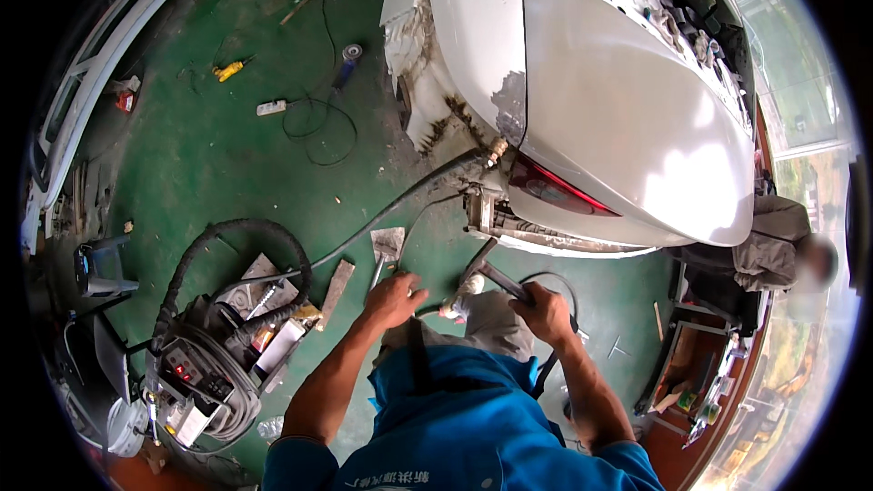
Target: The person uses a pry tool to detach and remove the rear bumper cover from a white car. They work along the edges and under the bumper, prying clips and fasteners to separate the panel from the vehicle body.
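Observation:
My right hand [547,314] is closed round the handle of a hammer [502,279], whose dark head points toward the car. My left hand [395,300] hovers over the floor with its fingers curled; whether anything is inside them is hidden. Ahead stands the rear of a white car [618,82] with a red tail light [564,186]. Its rear corner is stripped and torn, with a grey bare patch [511,109] beside the panel gap. A brass-coloured clamp [496,151] on a thick black cable [400,205] sits at that corner. Neither hand touches the car.
A machine with a lit red display [186,371] and coiled hoses stands at the lower left. A flat-bladed tool [386,244] and a strip [336,295] lie near my left hand. An angle grinder [347,64] and power strip [271,108] lie farther off. Another person [773,241] is at right.

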Action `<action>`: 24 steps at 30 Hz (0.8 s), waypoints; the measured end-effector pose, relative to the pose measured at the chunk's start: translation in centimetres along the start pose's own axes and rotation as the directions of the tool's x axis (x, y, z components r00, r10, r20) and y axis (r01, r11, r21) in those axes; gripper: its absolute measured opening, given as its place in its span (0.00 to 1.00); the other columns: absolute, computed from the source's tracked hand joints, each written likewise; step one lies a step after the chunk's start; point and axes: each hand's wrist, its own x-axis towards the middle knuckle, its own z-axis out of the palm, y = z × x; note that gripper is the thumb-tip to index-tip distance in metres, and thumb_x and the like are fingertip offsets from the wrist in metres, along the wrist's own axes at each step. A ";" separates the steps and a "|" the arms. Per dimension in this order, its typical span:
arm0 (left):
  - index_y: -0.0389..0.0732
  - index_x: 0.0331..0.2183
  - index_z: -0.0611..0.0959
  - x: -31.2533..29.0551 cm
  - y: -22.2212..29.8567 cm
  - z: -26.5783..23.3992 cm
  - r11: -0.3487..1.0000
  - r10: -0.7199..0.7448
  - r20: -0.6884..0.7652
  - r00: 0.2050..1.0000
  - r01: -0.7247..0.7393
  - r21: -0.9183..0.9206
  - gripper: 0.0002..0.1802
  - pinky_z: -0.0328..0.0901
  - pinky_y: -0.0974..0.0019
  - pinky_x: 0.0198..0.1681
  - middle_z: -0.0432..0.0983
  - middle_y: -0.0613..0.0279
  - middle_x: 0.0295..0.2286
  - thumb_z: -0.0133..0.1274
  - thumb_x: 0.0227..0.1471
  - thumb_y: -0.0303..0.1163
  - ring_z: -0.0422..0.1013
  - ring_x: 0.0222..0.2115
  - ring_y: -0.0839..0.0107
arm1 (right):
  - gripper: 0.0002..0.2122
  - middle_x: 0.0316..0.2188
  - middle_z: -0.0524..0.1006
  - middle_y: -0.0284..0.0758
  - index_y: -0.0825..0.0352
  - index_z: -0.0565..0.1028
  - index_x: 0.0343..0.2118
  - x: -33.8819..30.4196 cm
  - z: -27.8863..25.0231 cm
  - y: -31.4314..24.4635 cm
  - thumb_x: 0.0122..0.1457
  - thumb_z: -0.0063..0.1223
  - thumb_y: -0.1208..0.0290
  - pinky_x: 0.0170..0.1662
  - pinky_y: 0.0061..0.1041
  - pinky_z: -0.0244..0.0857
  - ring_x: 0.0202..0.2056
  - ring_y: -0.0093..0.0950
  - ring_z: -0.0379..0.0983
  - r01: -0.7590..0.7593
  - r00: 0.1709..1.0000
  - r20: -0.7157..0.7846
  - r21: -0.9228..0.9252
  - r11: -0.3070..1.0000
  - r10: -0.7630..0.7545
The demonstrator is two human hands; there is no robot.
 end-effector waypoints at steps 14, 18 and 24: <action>0.37 0.44 0.82 0.6 -7.7 9.8 0.989 -0.095 -0.037 0.995 0.090 -0.119 0.22 0.71 0.52 0.44 0.82 0.48 0.40 0.57 0.56 0.46 0.78 0.40 0.48 | 0.14 0.30 0.80 0.39 0.62 0.75 0.38 5.0 -3.0 0.8 0.56 0.61 0.58 0.32 0.43 0.71 0.32 0.46 0.78 0.220 0.976 0.034 -0.123 0.968 -0.217; 0.34 0.47 0.81 -1.0 -6.4 8.4 0.970 -0.243 -0.040 0.969 0.243 -0.010 0.24 0.71 0.55 0.49 0.81 0.45 0.41 0.60 0.54 0.42 0.77 0.45 0.48 | 0.12 0.28 0.79 0.38 0.62 0.75 0.35 4.1 -1.1 2.2 0.55 0.61 0.60 0.31 0.42 0.71 0.30 0.44 0.78 0.213 0.977 0.046 -0.077 0.974 -0.210; 0.34 0.55 0.73 5.3 8.6 -0.3 0.969 0.229 -0.659 0.717 -0.229 0.089 0.34 0.67 0.50 0.51 0.74 0.41 0.48 0.64 0.52 0.40 0.71 0.48 0.43 | 0.11 0.28 0.80 0.41 0.62 0.76 0.34 1.7 1.7 4.9 0.54 0.59 0.60 0.32 0.43 0.71 0.30 0.46 0.78 0.131 0.989 0.061 0.010 0.991 -0.131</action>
